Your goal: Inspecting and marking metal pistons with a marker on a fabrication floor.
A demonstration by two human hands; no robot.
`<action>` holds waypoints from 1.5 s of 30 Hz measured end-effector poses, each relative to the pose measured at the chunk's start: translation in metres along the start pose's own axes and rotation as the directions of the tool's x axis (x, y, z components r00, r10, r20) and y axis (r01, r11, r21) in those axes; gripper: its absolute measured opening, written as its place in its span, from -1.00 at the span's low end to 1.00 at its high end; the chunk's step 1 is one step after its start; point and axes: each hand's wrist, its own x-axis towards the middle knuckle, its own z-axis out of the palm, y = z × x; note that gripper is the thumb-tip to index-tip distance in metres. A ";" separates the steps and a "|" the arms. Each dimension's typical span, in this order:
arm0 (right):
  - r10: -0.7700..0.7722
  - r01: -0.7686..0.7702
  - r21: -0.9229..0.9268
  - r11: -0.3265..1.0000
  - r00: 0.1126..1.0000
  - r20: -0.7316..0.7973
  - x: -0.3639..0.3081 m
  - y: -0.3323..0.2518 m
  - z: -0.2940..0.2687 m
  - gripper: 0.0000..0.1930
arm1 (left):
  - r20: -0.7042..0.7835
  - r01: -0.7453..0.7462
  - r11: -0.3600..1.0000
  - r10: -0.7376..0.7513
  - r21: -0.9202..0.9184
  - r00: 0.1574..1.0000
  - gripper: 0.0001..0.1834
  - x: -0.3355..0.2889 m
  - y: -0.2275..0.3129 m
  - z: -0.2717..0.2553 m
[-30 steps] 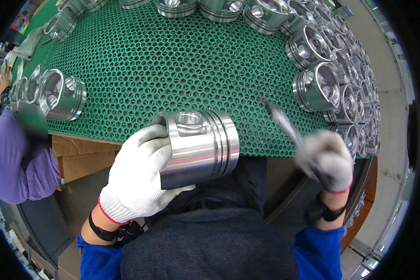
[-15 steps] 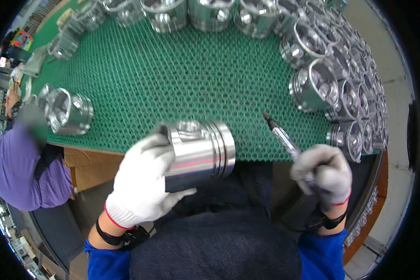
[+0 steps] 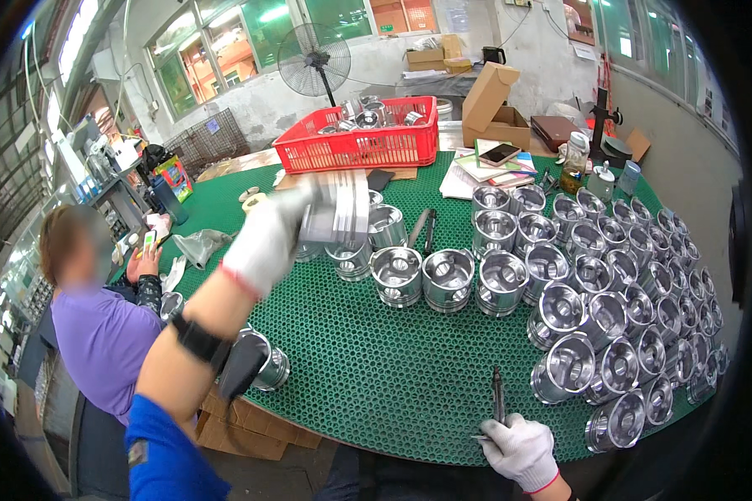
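My left hand (image 3: 277,230), in a white knit glove, is raised and stretched forward over the far part of the table. It grips a shiny metal piston (image 3: 339,209), blurred by motion, with the ring grooves at its right end. Below and beside it stand other pistons (image 3: 397,275) in a row. My right hand (image 3: 520,451), gloved too, rests low at the mat's near edge. Its fingers are closed round a black marker pen (image 3: 498,397), tip pointing away from me. To the right of that hand stands a piston (image 3: 617,422) at the edge of a large group.
Green mesh mat (image 3: 376,359) covers the table. Many pistons crowd the right side. At the back are a red crate (image 3: 359,146) of pistons, papers with a phone (image 3: 500,154), an open box (image 3: 497,117) and jars (image 3: 575,159). A person in purple (image 3: 100,342) sits left.
The view has tipped up to show the far table and room. My left hand has carried the piston forward and up from the near edge. My right hand still holds the marker, turned more upright.
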 end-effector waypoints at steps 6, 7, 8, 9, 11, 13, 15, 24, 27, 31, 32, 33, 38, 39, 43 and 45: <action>-0.011 0.011 -0.006 1.000 0.999 -0.035 0.011 0.001 0.007 -0.78 | 0.747 -0.845 0.376 0.414 0.380 0.520 -0.61 0.023 -0.031 0.067; -0.008 0.008 0.001 1.000 1.000 -0.002 0.011 0.001 0.008 -0.78 | 0.768 -0.624 0.643 0.085 0.445 0.635 -0.55 -0.010 -0.042 0.085; -0.014 0.014 -0.017 1.000 1.000 -0.003 0.012 0.000 0.008 -0.77 | 0.857 -0.671 0.678 0.118 0.300 0.502 -0.47 -0.039 -0.067 0.099; -0.009 0.009 -0.034 0.999 1.000 -0.004 0.012 0.001 0.008 -0.76 | 0.898 -0.633 0.690 -0.058 0.352 0.437 -0.44 -0.066 -0.082 0.104; -0.010 0.009 0.014 1.000 0.998 0.068 0.013 0.003 0.003 -0.75 | 0.921 -0.671 0.632 -0.291 0.388 0.259 -0.53 -0.098 -0.121 0.100; -0.019 0.019 0.001 1.000 0.998 0.066 0.014 0.005 0.004 -0.72 | 0.866 -0.628 0.607 -0.432 0.487 0.254 -0.57 -0.111 -0.127 0.093; -0.009 0.008 0.019 1.000 0.997 0.083 0.014 0.005 0.004 -0.73 | 0.855 -0.645 0.567 -0.407 0.512 0.321 -0.63 -0.102 -0.129 0.078; 0.005 -0.009 0.042 0.999 0.996 0.094 0.013 0.008 0.006 -0.70 | 0.782 -0.712 0.325 -0.235 0.622 0.577 -0.78 -0.068 -0.127 0.057; -0.020 0.014 0.052 0.999 0.993 0.114 0.016 0.011 0.005 -0.67 | 0.839 -0.781 0.318 -0.294 0.537 0.458 -0.76 -0.081 -0.133 0.060; -0.016 0.002 0.131 0.991 0.995 0.103 0.019 0.011 0.002 -0.68 | 0.760 -0.697 0.304 -0.290 0.649 0.581 -0.68 -0.056 -0.124 0.054; -0.013 -0.002 0.137 0.991 0.994 0.106 0.019 0.013 0.002 -0.68 | 0.766 -0.719 0.268 -0.177 0.641 0.617 -0.65 -0.048 -0.119 0.057; -0.022 0.007 0.141 0.990 0.994 0.107 0.020 0.013 0.003 -0.68 | 0.768 -0.738 0.238 -0.056 0.631 0.638 -0.62 -0.038 -0.118 0.057; -0.094 0.079 0.128 0.989 0.988 0.122 0.015 0.018 0.001 -0.61 | 0.418 -0.440 0.029 0.263 0.897 0.870 -0.45 0.021 -0.141 0.054; -0.102 0.088 0.119 0.989 0.988 0.115 0.013 0.018 0.001 -0.60 | 0.508 -0.488 -0.142 0.199 0.861 0.838 -0.46 0.019 -0.145 0.045; -0.101 0.095 0.103 0.990 0.993 0.060 0.011 0.015 0.004 -0.62 | 0.328 -0.311 -0.136 0.130 0.941 0.936 -0.50 -0.007 -0.148 0.035; -0.076 0.067 0.098 0.993 0.993 0.094 0.011 0.011 0.002 -0.66 | 0.187 -0.238 0.292 0.193 0.926 0.963 -0.54 -0.047 -0.164 0.020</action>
